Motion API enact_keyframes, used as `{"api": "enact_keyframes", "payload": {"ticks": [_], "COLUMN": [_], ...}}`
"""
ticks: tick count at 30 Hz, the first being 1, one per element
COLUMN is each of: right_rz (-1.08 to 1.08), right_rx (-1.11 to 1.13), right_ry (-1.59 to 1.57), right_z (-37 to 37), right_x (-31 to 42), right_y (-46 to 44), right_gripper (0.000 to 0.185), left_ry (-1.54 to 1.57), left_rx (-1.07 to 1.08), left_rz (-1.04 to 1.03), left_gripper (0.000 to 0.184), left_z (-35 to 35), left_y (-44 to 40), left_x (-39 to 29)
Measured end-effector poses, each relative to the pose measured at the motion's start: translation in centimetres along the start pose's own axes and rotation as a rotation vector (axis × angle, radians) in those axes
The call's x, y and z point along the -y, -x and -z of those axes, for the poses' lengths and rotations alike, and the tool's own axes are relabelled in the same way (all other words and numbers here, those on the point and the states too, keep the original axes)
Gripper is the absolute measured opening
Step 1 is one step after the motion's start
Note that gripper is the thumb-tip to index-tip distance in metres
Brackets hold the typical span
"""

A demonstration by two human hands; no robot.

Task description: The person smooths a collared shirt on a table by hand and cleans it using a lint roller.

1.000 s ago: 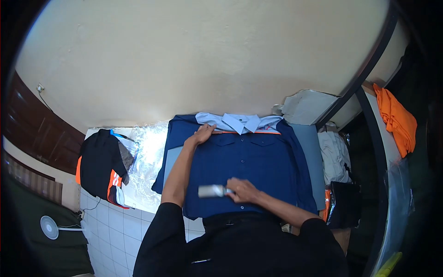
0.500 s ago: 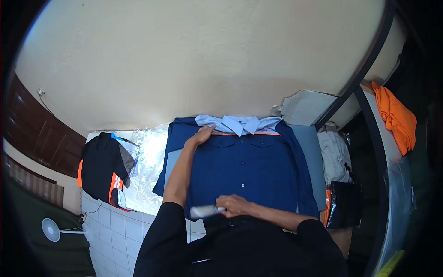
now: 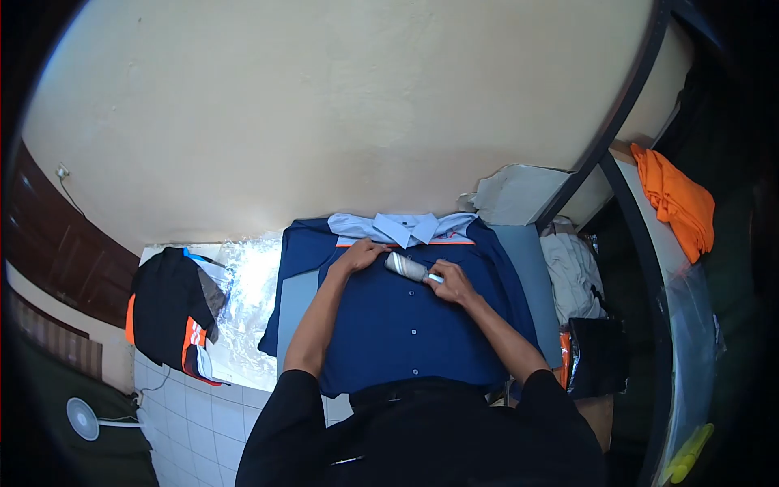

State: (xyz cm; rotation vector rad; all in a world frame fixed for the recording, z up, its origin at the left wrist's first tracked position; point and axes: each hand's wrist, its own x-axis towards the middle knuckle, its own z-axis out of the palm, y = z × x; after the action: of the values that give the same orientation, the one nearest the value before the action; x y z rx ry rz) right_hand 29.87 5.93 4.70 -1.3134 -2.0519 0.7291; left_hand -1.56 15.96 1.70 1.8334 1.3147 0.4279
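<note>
A dark blue long-sleeved work shirt (image 3: 369,333) lies front up, with a light grey collar and shoulders and a thin orange line across the chest. Gripped by its handle in my right hand (image 3: 453,282) is a lint roller (image 3: 407,266), its pale cylinder over the upper chest near the button line. My left hand (image 3: 361,255) rests on the chest just below the orange line, fingers stretched towards the roller. Whether those fingertips pinch any cloth is too small to tell.
Under the shirt is a grey-blue board (image 3: 519,252). Clear plastic (image 3: 251,300) and a black-and-orange garment (image 3: 166,304) lie to the left. Light folded clothes (image 3: 570,272) and a dark packet (image 3: 599,357) sit at right, with orange cloth (image 3: 677,199) on a ledge.
My right hand has carried the lint roller from the shirt's lower edge up to the upper chest. My left hand has shifted slightly down and right on the chest. The view has moved a little.
</note>
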Motion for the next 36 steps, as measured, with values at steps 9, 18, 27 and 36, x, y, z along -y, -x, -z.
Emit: {"api": "enact_keyframes", "payload": {"ticks": [9,18,27,36], "right_rz": [0.293,0.287,-0.057,0.086], "right_rx": [0.188,0.382,-0.058,-0.038], "right_ry": [0.014,-0.218,-0.015,0.294], "right_z": [-2.0,-2.1,4.2,4.4], "right_x": [3.4,6.5,-1.0,-3.5], "right_y": [9.0,15.7,5.0,1.9], "right_gripper": [0.019,0.022,0.019,0.026], "left_ry": [-0.135,-0.27,-0.247,-0.336], "left_rx": [-0.105,-0.109,-0.253,-0.091], "left_rz": [-0.036,0.068,-0.215,-0.004], "left_gripper": [0.039,0.035,0.034,0.048], "left_z": [-1.2,-1.3,-4.4,-4.9], "left_y": [0.6,0.9,3.3,0.1], "left_x": [0.9,-1.8,-4.4,-3.0]}}
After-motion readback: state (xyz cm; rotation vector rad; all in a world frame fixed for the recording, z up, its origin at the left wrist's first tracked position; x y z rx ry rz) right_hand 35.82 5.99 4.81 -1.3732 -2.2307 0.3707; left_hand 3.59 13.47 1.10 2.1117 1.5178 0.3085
